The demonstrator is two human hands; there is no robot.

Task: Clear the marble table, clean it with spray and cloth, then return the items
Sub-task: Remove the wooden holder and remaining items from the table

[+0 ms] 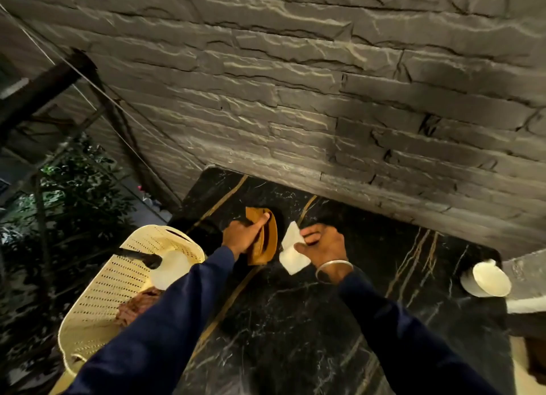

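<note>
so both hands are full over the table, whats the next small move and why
Probably carry the brown wooden holder in the left hand across to the cream perforated plastic basket beside the black marble table. The right hand already holds white folded paper, and the basket already contains other items.

left hand (243,234) grasps brown holder (263,237); right hand (323,245) grasps white napkins (291,251) over marble table (295,320).
</note>
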